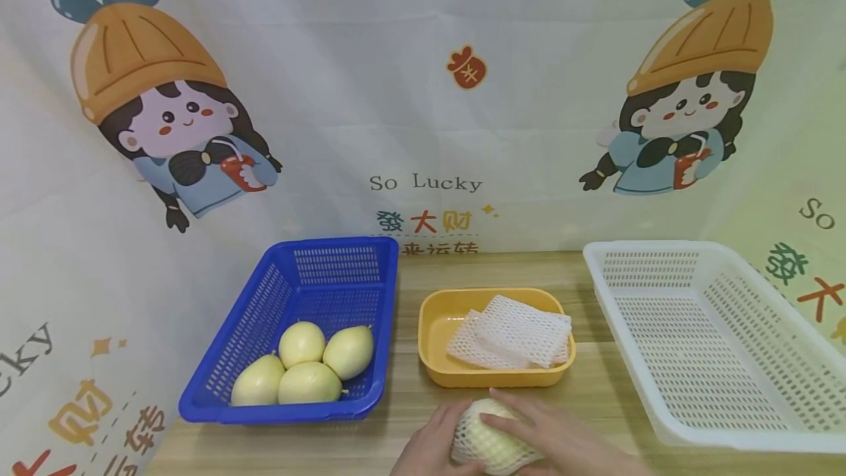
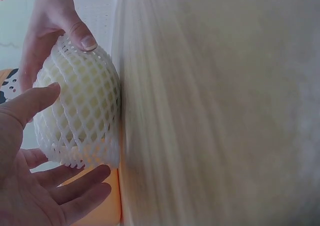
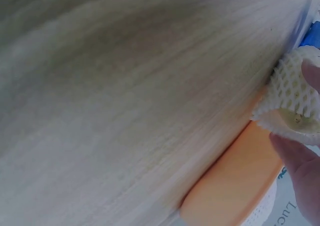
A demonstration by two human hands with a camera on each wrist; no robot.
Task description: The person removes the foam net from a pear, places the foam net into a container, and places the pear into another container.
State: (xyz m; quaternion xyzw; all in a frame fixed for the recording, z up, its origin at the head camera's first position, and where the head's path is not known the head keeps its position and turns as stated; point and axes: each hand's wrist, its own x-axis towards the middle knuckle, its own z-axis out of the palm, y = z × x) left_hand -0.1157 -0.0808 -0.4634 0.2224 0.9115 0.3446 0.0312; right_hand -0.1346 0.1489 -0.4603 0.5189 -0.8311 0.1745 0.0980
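A pale yellow pear (image 1: 494, 446) sits inside a white foam net sleeve (image 2: 80, 101) close over the wooden table. On one side my left hand (image 1: 429, 443) holds the sleeved pear, its thumb against the mesh and its fingers spread at the sleeve's end. My right hand (image 1: 562, 435) grips the opposite side, with its thumb (image 2: 80, 33) pressed on the net. In the right wrist view one end of the sleeve gapes, and part of the pear's skin shows inside.
Just beyond the hands stands a yellow tub (image 1: 492, 379) with flat foam nets (image 1: 525, 329) in it. A blue basket (image 1: 277, 412) on the left contains several pears (image 1: 309, 382). To the right is a white basket (image 1: 760, 441). Printed cloth (image 1: 330, 94) hangs behind.
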